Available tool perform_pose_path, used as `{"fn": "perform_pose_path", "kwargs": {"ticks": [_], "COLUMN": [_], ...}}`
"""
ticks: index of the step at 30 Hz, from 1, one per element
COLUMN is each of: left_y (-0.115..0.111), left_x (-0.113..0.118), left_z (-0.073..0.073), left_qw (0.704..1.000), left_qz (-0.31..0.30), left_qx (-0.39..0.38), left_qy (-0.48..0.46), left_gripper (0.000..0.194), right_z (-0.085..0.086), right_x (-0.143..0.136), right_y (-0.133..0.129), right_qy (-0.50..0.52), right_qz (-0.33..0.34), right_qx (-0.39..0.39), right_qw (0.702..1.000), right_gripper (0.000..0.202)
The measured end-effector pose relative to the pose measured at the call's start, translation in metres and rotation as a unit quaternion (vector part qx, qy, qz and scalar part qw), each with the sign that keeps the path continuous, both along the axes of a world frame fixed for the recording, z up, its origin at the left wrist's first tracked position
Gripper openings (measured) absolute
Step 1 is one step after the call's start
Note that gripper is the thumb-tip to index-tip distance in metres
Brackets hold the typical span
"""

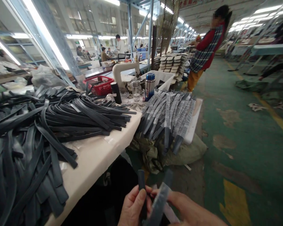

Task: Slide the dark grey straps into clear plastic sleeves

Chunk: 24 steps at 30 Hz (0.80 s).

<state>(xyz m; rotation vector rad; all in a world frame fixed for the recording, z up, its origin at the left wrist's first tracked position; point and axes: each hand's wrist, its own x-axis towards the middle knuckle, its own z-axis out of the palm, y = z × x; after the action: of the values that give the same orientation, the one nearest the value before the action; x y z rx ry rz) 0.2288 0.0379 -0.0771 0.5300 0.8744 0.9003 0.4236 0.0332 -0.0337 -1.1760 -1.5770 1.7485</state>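
At the bottom of the view my left hand pinches a short dark strap that stands upright between thumb and fingers. My right hand holds a grey strap that slants across both hands. A big heap of black straps covers the white table to my left. A second bundle of grey straps lies fanned out on a white board further ahead.
A red basket, a black cylinder, a glass jar, a flask and a white bin stand behind the straps. A stuffed sack lies under the bundle. A person stands in the green-floored aisle.
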Motion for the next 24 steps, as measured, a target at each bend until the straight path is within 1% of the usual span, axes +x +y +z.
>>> {"fn": "perform_pose_path", "kwargs": {"ticks": [1,2,4,6,7,8,11,14,16,17,19,21,22,24], "left_y": [-0.002,-0.003,-0.004,-0.005,-0.005,-0.005,-0.006,-0.005,-0.002,-0.001,0.003,0.006,0.008,0.012], "left_x": [0.002,0.005,0.01,0.014,0.016,0.017,0.021,0.02,0.019,0.018,0.016,0.015,0.015,0.015], "left_z": [-0.005,-0.009,-0.01,-0.004,0.0,0.005,0.016,0.02,0.022,0.023,0.026,0.032,0.035,0.041], "left_qw": [1.0,0.999,0.996,0.995,0.995,0.994,0.99,0.984,0.982,0.982,0.981,0.98,0.979,0.976], "left_qz": [-0.022,-0.045,-0.081,-0.096,-0.098,-0.1,-0.127,-0.163,-0.168,-0.167,-0.163,-0.154,-0.151,-0.155], "left_qx": [-0.018,-0.029,-0.033,-0.024,-0.012,0.001,0.016,-0.001,-0.001,0.001,0.015,0.037,0.045,0.067], "left_qy": [0.002,0.002,0.005,0.022,0.032,0.041,0.058,0.076,0.086,0.091,0.102,0.12,0.128,0.139], "left_gripper": [0.051,0.056,0.062,0.058,0.053,0.05,0.05,0.054,0.055,0.056,0.057,0.057,0.058,0.062], "right_z": [0.006,0.01,0.012,0.007,0.005,0.002,0.0,0.004,0.006,0.006,0.007,0.009,0.011,0.015], "right_x": [0.016,0.029,0.043,0.042,0.037,0.03,0.009,-0.004,-0.007,-0.008,-0.009,-0.012,-0.013,-0.016], "right_y": [-0.006,-0.011,-0.015,-0.011,-0.006,0.0,0.023,0.041,0.047,0.049,0.05,0.049,0.048,0.047], "right_qy": [-0.016,-0.012,0.038,0.069,0.067,0.056,0.056,0.06,0.043,0.027,-0.022,-0.071,-0.084,-0.076], "right_qz": [0.002,-0.012,-0.089,-0.175,-0.202,-0.213,-0.192,-0.199,-0.209,-0.207,-0.187,-0.164,-0.155,-0.138], "right_qx": [-0.011,-0.03,-0.068,-0.075,-0.072,-0.07,-0.072,-0.048,-0.018,0.008,0.096,0.191,0.222,0.235], "right_qw": [1.0,0.999,0.993,0.979,0.974,0.973,0.977,0.977,0.977,0.978,0.977,0.965,0.959,0.959], "right_gripper": [0.065,0.071,0.07,0.071,0.073,0.075,0.074,0.059,0.052,0.05,0.046,0.041,0.039,0.038]}}
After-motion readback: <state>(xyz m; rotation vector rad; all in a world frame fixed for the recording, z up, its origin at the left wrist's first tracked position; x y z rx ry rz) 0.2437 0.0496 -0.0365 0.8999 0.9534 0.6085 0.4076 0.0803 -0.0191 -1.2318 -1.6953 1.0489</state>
